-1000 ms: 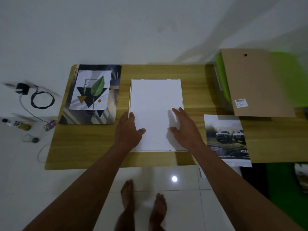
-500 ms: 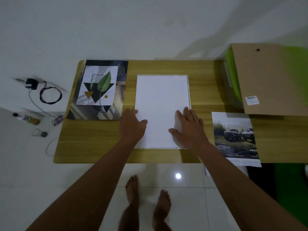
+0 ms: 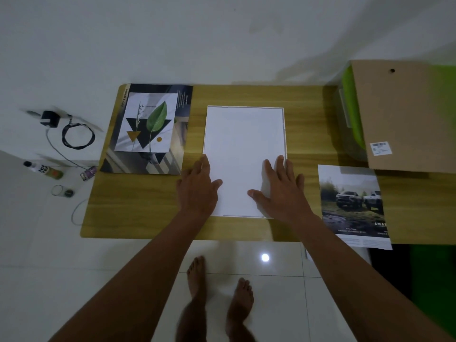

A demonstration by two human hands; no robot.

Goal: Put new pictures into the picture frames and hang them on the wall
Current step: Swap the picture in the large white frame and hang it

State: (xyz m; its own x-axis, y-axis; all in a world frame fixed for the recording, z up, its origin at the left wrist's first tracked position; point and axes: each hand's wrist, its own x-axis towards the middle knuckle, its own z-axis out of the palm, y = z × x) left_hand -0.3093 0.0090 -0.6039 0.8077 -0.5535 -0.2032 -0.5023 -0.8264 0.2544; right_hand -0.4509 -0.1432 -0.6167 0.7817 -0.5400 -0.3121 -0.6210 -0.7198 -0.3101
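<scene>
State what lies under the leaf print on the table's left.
A larger dark printed poster lies under the white leaf print, its edges showing all round. Its middle is covered.

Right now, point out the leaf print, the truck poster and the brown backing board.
leaf print [image 3: 157, 117]: head view, on the green leaf.
truck poster [image 3: 348, 200]: head view, on the dark truck.
brown backing board [image 3: 404, 112]: head view, on its bare middle.

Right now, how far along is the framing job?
Done: backing board off, lying at the right. In hand: left hand and right hand press flat on a white sheet in the frame. Left: refit the board, hang the frame; the leaf print and truck print lie loose.
</scene>
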